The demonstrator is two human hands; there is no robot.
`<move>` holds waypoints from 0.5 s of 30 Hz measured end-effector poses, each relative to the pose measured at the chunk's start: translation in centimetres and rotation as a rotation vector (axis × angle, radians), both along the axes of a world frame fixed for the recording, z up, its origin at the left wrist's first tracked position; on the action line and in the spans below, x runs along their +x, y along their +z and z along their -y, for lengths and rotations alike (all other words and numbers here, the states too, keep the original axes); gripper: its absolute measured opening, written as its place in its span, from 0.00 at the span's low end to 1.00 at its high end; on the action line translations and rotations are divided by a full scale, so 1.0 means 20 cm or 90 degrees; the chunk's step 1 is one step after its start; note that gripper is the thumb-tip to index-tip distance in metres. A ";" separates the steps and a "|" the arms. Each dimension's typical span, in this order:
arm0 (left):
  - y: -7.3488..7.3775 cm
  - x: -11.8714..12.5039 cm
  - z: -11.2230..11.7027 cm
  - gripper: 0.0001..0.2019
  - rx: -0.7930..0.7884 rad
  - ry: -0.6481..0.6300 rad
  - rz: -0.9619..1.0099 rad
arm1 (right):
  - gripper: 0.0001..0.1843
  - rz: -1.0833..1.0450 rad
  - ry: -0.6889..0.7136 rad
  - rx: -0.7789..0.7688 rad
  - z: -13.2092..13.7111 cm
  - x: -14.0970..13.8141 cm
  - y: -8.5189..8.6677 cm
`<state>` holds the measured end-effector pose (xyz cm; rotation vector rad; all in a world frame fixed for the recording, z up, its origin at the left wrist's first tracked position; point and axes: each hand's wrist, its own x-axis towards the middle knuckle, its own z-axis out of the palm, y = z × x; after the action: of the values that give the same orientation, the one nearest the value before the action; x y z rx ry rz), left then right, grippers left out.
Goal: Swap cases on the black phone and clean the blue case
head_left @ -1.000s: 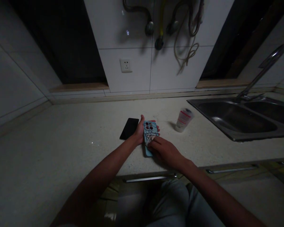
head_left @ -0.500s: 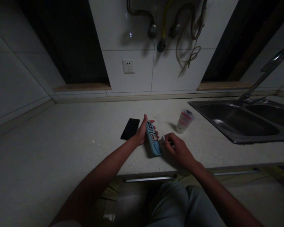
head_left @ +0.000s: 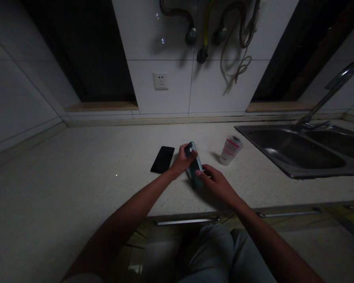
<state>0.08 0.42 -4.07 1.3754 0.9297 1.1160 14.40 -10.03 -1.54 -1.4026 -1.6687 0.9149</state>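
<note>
A blue phone case (head_left: 196, 173) is tilted over the counter, its other face turned partly toward me and looking dark teal. Whether a phone sits inside it I cannot tell. My left hand (head_left: 183, 160) is closed around its upper part, thumb across the front. At its right lower edge is my right hand (head_left: 214, 177), thumb against the case and fingers bent. A small white scrap, perhaps tissue, shows between those fingers, mostly hidden. Just left of my left hand, a black phone (head_left: 163, 159) lies flat.
On the pale counter (head_left: 106, 157), a clear plastic cup (head_left: 230, 150) with red print stands beyond my right hand. Further right is a steel double sink (head_left: 295, 175) with a tap (head_left: 324, 96). Pipes and a wall socket (head_left: 160, 81) are on the tiled wall behind.
The case has been turned so its cartoon side no longer shows. My left hand has rolled over it, and my right thumb has come onto its edge.
</note>
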 end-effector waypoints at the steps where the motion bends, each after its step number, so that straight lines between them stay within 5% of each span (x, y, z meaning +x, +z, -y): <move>1: 0.00 -0.01 0.00 0.41 0.036 -0.006 -0.031 | 0.20 0.026 -0.010 0.010 -0.01 0.01 0.00; 7: 0.01 -0.10 -0.06 0.25 0.256 0.050 -0.352 | 0.19 0.119 -0.094 0.038 -0.11 0.11 -0.08; 10: 0.05 -0.19 -0.11 0.21 0.344 0.149 -0.544 | 0.20 0.118 -0.154 0.047 -0.15 0.16 -0.11; 15: 0.12 -0.33 -0.16 0.25 0.232 0.290 -0.774 | 0.21 0.174 -0.226 0.065 -0.15 0.18 -0.10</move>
<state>-6.56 3.57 -1.65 2.2697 2.0423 0.6925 18.02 -7.11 -3.54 -1.7411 -1.5613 0.4480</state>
